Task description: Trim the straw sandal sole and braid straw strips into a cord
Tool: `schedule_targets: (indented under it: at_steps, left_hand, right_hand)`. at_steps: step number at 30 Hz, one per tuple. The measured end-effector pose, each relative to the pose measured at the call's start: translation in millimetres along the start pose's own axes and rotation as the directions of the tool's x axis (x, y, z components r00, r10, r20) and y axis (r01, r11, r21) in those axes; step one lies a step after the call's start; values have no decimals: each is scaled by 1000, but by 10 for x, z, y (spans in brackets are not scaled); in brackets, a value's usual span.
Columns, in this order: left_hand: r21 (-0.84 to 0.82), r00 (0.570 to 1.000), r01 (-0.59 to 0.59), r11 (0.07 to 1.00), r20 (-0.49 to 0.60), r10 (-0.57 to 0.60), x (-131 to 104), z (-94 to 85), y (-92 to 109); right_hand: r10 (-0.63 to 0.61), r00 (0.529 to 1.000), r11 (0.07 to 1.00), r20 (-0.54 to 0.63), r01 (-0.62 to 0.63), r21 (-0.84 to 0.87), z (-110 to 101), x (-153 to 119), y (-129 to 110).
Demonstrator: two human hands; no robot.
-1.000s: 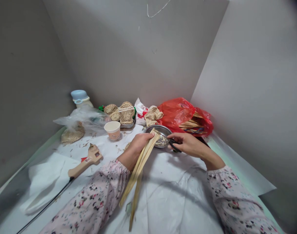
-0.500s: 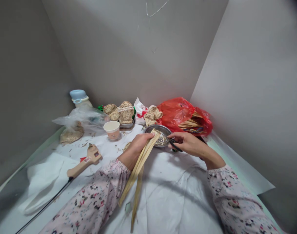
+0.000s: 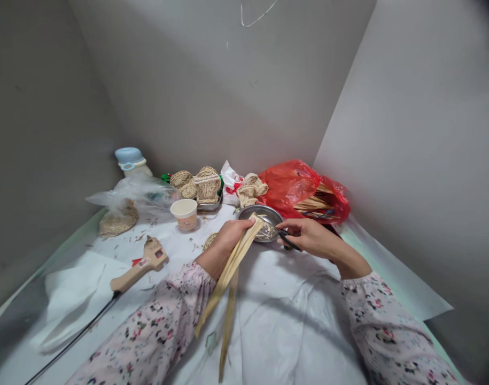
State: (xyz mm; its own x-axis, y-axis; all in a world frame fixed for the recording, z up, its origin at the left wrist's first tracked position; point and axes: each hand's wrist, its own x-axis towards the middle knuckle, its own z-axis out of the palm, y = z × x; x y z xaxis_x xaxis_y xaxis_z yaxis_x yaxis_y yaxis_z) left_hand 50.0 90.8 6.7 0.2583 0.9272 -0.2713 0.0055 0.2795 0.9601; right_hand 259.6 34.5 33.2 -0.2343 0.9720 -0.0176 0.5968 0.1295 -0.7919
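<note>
"Pale strips (image 3: 236, 258), held how?"

"Top end's pinched in the left hand (image 3: 229, 236), tails hanging back past it, prob. for a steady grip."

"& the right hand (image 3: 311, 236)?"

"Closed round a black-handled tool (image 3: 289, 241). Metal bowl (image 3: 275, 214) sits approx. betw. both hands, w/ scraps (image 3: 265, 233) inside, prob. placed to catch bits."

"Other containers?"

"Red bag (image 3: 284, 184) beyond the right hand, w/ dried stalks (image 3: 317, 203); paper cup (image 3: 185, 219) beyond the left, contents unclear."
</note>
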Motion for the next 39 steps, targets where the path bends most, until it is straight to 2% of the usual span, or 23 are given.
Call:
schedule_targets:
  at_steps: [12,23,39]
  left_hand:
    - [43,998,-58,997,13,57,-63,78,28]
    - [89,999,-25,996,-41,28,-45,85,57]
    - [148,999,-20,989,-23,24,-46,82,48]
  right_hand:
    - [-75,995,995,-69,71,-68,55,50,14]
    - [12,1000,999,-21,-13,-35,57,36,-6]
    - [70,997,996,29,-72,43,69,40,-40]
